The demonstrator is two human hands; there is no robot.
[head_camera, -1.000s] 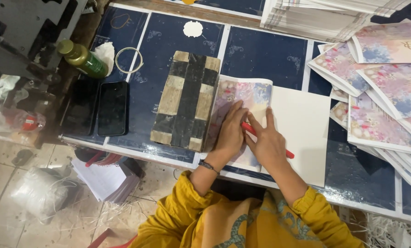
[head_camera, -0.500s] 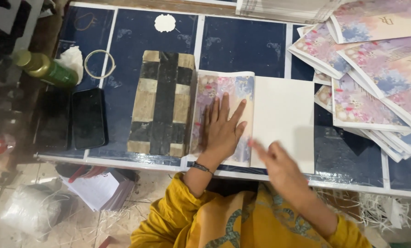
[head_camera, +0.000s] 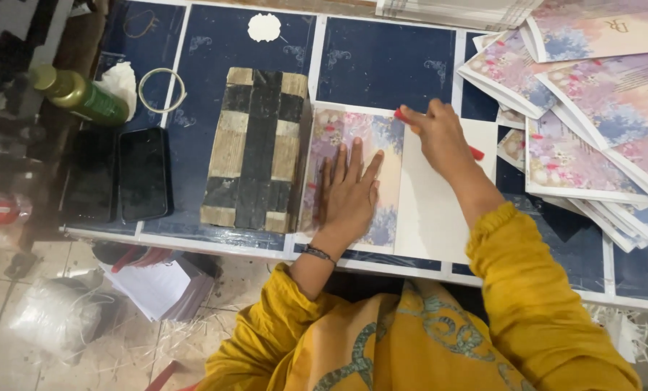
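Observation:
A folded floral card (head_camera: 382, 141) with a white flap (head_camera: 429, 217) lies on the dark blue table (head_camera: 382, 65). My left hand (head_camera: 349, 192) presses flat on its floral panel, fingers spread. My right hand (head_camera: 440, 134) is at the card's far edge, closed around a thin red tool (head_camera: 476, 153) whose tip sits at the fold line. A wooden block (head_camera: 255, 148) wrapped in black bands rests against the card's left side.
Stacks of floral cards (head_camera: 592, 94) fill the right side. Two dark phones (head_camera: 144, 174), a tape ring (head_camera: 162, 90), a green bottle (head_camera: 78, 94) and crumpled tissue sit at left. Papers (head_camera: 157, 286) lie on the floor below the table edge.
My right hand went from the card's near edge back off the table, then up to the far edge with the red tool. My left hand stayed flat on the card.

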